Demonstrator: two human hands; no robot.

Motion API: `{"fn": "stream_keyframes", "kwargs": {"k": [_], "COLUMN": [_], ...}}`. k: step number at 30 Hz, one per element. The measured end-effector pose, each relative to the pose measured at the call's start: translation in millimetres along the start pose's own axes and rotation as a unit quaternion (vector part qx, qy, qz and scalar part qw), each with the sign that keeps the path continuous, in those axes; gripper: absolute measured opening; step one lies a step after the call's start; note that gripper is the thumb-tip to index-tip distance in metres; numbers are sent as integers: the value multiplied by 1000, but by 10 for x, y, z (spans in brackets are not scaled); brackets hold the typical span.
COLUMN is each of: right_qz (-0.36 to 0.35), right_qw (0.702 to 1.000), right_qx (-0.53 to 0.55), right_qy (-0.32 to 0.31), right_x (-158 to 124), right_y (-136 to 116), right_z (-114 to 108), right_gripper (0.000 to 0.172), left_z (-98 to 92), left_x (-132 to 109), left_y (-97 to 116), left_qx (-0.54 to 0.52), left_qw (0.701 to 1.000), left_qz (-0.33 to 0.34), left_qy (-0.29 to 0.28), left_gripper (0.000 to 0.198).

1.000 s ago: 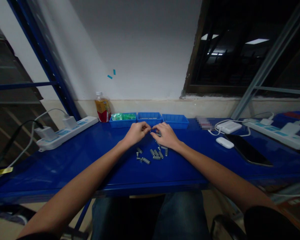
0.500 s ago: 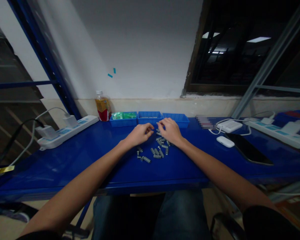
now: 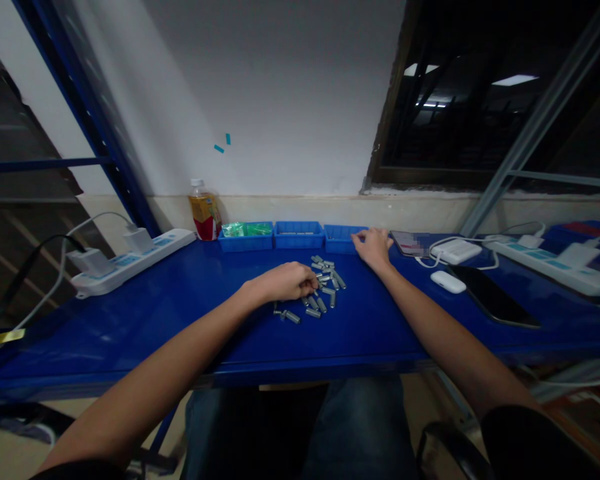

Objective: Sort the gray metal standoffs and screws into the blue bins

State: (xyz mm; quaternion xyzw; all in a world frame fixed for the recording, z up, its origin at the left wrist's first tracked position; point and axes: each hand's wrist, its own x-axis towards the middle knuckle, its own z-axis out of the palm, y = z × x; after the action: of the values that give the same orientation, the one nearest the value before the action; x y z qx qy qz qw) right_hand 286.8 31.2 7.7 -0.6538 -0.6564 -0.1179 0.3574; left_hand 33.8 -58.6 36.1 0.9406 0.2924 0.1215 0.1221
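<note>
My left hand is over the left side of a pile of small grey metal cylinders on the blue table, its fingers curled down and pressed together among them. Whatever sits between the fingertips is hidden. At the right end of the right-hand blue bin is my right hand, fingers apart over the rim, with nothing visible in them. A few smaller screw-like pieces lie among the cylinders, and one cylinder rests nearer the front edge.
Left of that bin stand a middle blue bin and a left bin holding green plastic packets. A drink bottle and a power strip are farther left. To the right lie a white case, a phone and cables.
My right hand has moved away from the left one, rightward to the right-hand bin. My left hand has lowered slightly right and toward me, its fingers now down in the pile.
</note>
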Motion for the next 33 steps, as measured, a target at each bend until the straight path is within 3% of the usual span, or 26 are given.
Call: {"fn": "stream_keyframes", "kwargs": {"k": [5,13,18,24,28,33], "right_qz": [-27,-178,-227,-295,-363,-390], "right_qw": [999,979,967,945,924,913], "right_qx": [19,102,117,131,106,99], "right_qy": [2,12,-9,-46,-53,-71], "right_x": [-47,-303,-428,-557,-611,-617], "right_y": [-141,-702,-874,-983,-1031,-1044], "right_z": [-58,-203,-273,-320,-355,-321], "right_gripper": [38,25,25,24,23,16], "left_z": [22,13,-34,-149,-131,-89], "left_x": [12,-20,-32,-48,-46,-32], "left_y": [-83,-165,-208,-333,-387,-365], "left_qx": [17,65,60,-128,-277,-331], "left_qw": [999,997,994,964,922,901], "left_qz": [-33,-29,-64,-184,-215,-223], "left_qy": [19,19,60,146,162,167], "left_gripper": [24,21,23,19,16,12]}}
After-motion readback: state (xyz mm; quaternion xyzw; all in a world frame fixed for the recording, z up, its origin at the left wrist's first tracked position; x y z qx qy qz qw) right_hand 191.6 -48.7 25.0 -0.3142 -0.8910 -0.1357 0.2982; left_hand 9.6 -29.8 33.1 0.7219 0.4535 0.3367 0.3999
